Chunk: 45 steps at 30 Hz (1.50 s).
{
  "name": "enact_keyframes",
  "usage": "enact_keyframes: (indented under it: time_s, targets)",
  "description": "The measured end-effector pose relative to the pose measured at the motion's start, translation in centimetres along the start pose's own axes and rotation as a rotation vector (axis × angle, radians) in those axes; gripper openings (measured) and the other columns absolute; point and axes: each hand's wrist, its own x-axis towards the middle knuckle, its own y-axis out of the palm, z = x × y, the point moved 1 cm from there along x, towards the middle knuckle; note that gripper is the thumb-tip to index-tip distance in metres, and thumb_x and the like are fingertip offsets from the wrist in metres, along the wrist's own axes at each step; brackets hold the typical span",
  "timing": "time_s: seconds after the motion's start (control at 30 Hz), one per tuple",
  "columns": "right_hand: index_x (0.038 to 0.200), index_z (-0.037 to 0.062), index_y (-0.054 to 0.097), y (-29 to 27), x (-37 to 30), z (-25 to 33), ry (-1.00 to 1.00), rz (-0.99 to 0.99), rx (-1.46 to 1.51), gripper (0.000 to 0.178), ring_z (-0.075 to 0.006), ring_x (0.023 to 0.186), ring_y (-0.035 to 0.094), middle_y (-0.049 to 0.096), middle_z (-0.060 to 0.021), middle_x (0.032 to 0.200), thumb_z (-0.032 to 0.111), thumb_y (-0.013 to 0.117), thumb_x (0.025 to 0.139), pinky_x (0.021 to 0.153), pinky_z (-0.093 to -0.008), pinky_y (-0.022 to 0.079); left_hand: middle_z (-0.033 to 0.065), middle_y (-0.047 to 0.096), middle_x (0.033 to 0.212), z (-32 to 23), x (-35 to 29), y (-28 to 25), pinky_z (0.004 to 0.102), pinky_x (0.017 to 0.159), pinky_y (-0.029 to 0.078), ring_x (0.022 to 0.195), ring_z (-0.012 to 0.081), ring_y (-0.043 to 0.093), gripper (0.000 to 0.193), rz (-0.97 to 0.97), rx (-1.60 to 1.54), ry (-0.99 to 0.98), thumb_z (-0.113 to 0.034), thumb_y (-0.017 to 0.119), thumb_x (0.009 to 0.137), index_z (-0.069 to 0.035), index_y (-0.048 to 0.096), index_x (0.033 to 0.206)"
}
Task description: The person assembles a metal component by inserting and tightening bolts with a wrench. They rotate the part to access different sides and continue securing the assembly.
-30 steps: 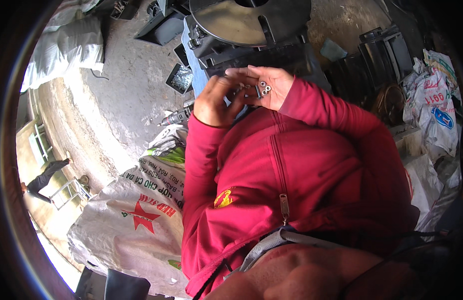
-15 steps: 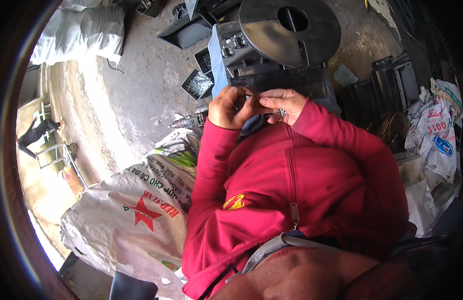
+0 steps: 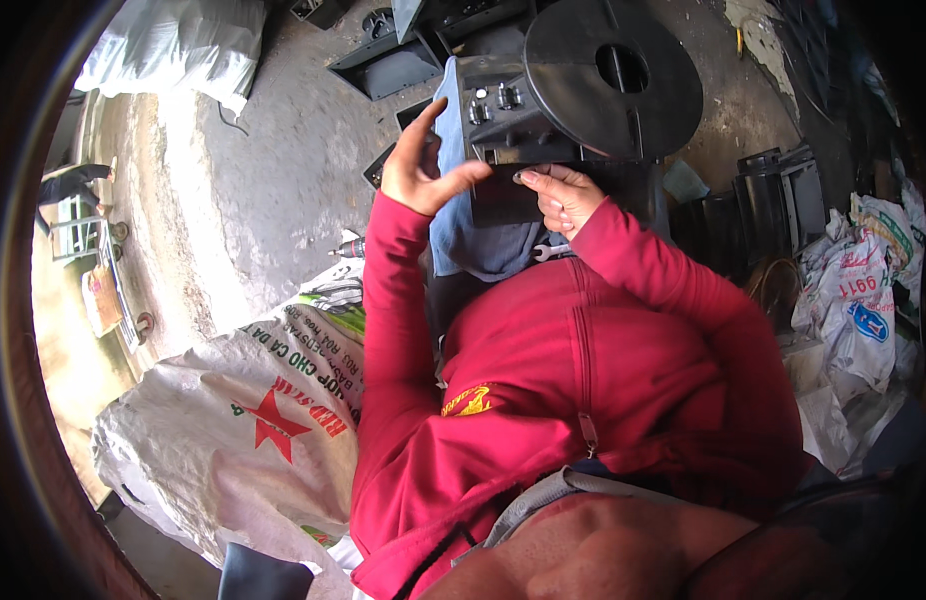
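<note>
My left hand (image 3: 419, 168) is open, thumb and fingers spread apart, just left of a black metal housing (image 3: 498, 150). In front of that housing my right hand (image 3: 568, 198) is closed, pinching a small dark round metal piece (image 3: 519, 178) between thumb and finger. Just below the right hand shows the open end of a spanner (image 3: 551, 252); whether those fingers also hold it I cannot tell. A large black disc (image 3: 668, 95) with a round hole and a slot tops the housing. Beneath lies a blue cloth (image 3: 463, 240).
Black trays (image 3: 388, 72) stand on the floor beyond. A power tool (image 3: 351, 247) lies left of my left arm, near a white printed sack (image 3: 223, 430). To the right are black metal parts (image 3: 773, 195) and white bags (image 3: 853, 290). A wheeled cart (image 3: 108, 260) stands far left.
My hands were together before my chest; they have separated. The left has opened and moved up and left, while the right keeps its pinch near the housing. The spanner end shows more.
</note>
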Motion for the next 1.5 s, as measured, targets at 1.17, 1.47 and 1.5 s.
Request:
enact_keyframes:
  time_s: [1.17,1.47,1.5]
  targets:
    - [0.08,0.0143,0.058,3.5,0.6,-0.9,0.057,-0.102,0.286,0.015,-0.0035,0.04,0.028,0.033,0.0093,0.052,0.024,0.065,0.09,0.039,-0.0212,0.022,0.0032,0.046,0.056,0.6,5.0,-0.6,0.0281,0.053,0.041,0.054,0.0121,0.048,0.106,0.322,0.343,0.089,-0.046,0.092,0.051,-0.006,0.044,0.137]
    - [0.056,0.0165,0.039,3.2,0.2,-0.3,0.049,0.036,0.354,0.046,-0.0056,0.036,0.024,0.029,0.0064,0.044,0.032,0.058,0.095,0.037,-0.0221,0.022,-0.0029,0.042,0.055,1.2,4.1,-0.3,0.0262,0.05,0.033,0.052,0.008,0.039,0.105,0.325,0.181,0.061,-0.039,0.092,0.055,-0.012,0.037,0.14]
    - [0.053,0.0171,0.037,3.4,0.2,-0.2,0.06,0.021,0.339,0.049,-0.0059,0.035,0.024,0.028,0.0063,0.043,0.034,0.057,0.095,0.036,-0.0222,0.022,-0.0033,0.042,0.055,1.2,4.0,-0.3,0.0261,0.05,0.033,0.053,0.0078,0.039,0.105,0.328,0.167,0.054,-0.038,0.092,0.055,-0.012,0.036,0.141]
